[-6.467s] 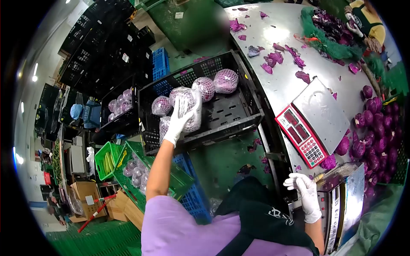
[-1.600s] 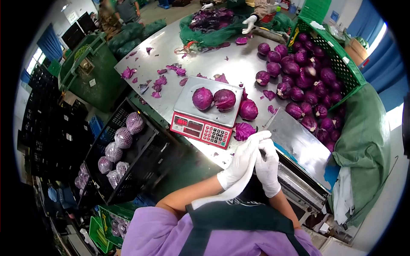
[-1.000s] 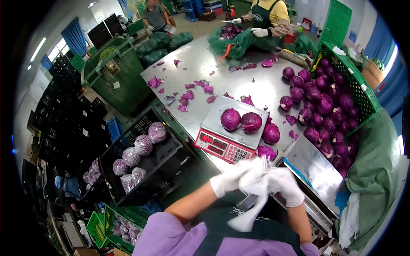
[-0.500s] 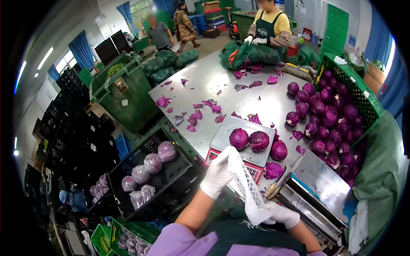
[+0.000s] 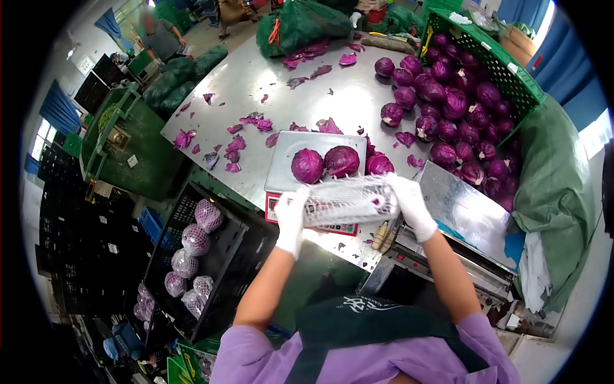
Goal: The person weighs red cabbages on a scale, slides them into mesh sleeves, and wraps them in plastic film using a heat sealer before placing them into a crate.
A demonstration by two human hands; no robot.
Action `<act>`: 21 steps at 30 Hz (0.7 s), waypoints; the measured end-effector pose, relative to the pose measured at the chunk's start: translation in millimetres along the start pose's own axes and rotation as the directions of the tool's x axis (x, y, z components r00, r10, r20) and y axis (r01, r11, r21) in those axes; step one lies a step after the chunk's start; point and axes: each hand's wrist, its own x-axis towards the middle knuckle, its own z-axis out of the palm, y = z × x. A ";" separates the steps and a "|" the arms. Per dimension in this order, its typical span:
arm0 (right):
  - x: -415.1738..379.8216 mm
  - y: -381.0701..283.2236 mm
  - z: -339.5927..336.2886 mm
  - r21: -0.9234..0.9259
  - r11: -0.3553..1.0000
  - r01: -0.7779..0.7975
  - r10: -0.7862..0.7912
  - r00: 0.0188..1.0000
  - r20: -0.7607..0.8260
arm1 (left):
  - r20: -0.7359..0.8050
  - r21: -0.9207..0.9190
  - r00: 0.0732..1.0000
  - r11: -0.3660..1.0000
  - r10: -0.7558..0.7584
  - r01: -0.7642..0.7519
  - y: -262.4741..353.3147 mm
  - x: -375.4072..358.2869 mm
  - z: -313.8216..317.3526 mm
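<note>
A white foam mesh sleeve (image 5: 345, 203) is stretched sideways between my gloved hands, a little blurred. My left hand (image 5: 290, 216) is closed on one end, and my right hand (image 5: 410, 206) grips the other. Just beyond it, a digital scale (image 5: 279, 168) with a red front carries two red cabbages, one on the left (image 5: 307, 166) and one on the right (image 5: 341, 161). Another red cabbage (image 5: 379, 164) sits against the scale's right side, partly behind the sleeve and my right hand.
Many red cabbages (image 5: 455, 102) spill from a tipped green crate (image 5: 511, 67). Purple leaf scraps (image 5: 235, 144) litter the metal table (image 5: 211, 121). A metal wrapping machine (image 5: 460, 205) stands right. At left, a black crate (image 5: 236, 256) holds several netted cabbages (image 5: 195, 239). A person (image 5: 160, 38) stands behind.
My right hand has risen from low by my body, and the sleeve now lies level between both hands instead of hanging slanted. The camera view has shifted downward and right.
</note>
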 end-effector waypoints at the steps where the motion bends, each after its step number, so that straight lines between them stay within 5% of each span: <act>1: 14.4 8.6 12.8 -0.023 0.999 -0.030 0.029 0.999 -0.035 | -0.062 -0.069 0.998 0.997 0.028 -0.033 3.7 9.9 9.8; 2: 30.2 19.1 23.9 -0.044 0.997 -0.062 0.059 0.996 -0.070 | -0.126 -0.135 0.991 0.988 0.052 -0.069 7.9 19.5 19.4; 3: 47.5 33.7 33.2 -0.037 0.998 -0.056 0.053 0.995 -0.086 | -0.183 0.116 0.982 0.993 0.048 -0.027 -0.9 37.9 18.5; 6: 93.9 61.7 56.1 -0.208 0.978 -0.023 -0.022 0.977 -0.212 | -0.206 0.200 0.979 0.979 0.006 0.036 17.8 51.7 30.5; 8: 131.5 105.0 63.0 -0.124 0.992 -0.010 -0.007 0.991 -0.131 | -0.160 0.288 0.987 0.957 0.004 0.043 -18.3 88.2 21.6; 10: 155.2 118.9 64.9 -0.039 0.999 -0.003 0.001 0.999 -0.047 | 0.110 0.225 0.978 0.954 0.177 -0.198 -33.3 108.7 20.5; 12: 168.9 121.0 63.5 -0.055 0.983 -0.174 0.181 0.963 0.201 | 0.210 -0.101 0.961 0.973 -0.183 0.207 -3.3 101.2 25.4; 13: 159.6 97.5 60.8 0.049 0.990 -0.130 0.108 0.940 0.324 | 0.232 -0.116 0.935 0.947 -0.269 0.301 13.5 98.4 27.2; 14: 165.2 88.2 55.3 -0.022 0.945 -0.326 0.312 0.881 0.355 | 0.253 -0.127 0.899 0.909 -0.357 0.397 29.6 91.6 28.1; 15: 159.7 74.7 52.1 0.059 0.924 -0.377 0.328 0.864 0.381 | 0.235 -0.073 0.875 0.890 -0.423 0.450 47.8 81.2 30.6; 16: 154.7 60.0 47.4 0.141 0.895 -0.423 0.337 0.849 0.406 | 0.430 -0.205 0.844 0.875 -0.321 0.438 16.0 99.4 22.0; 19: 125.7 15.0 11.9 0.389 0.796 -0.464 0.215 0.817 0.536 | 0.634 -0.284 0.696 0.736 -0.337 0.615 21.1 84.6 48.5; 21: 109.3 -3.1 -28.5 0.411 0.808 -0.422 0.190 0.847 0.497 | 0.736 -0.270 0.675 0.940 0.061 0.210 29.8 61.9 81.6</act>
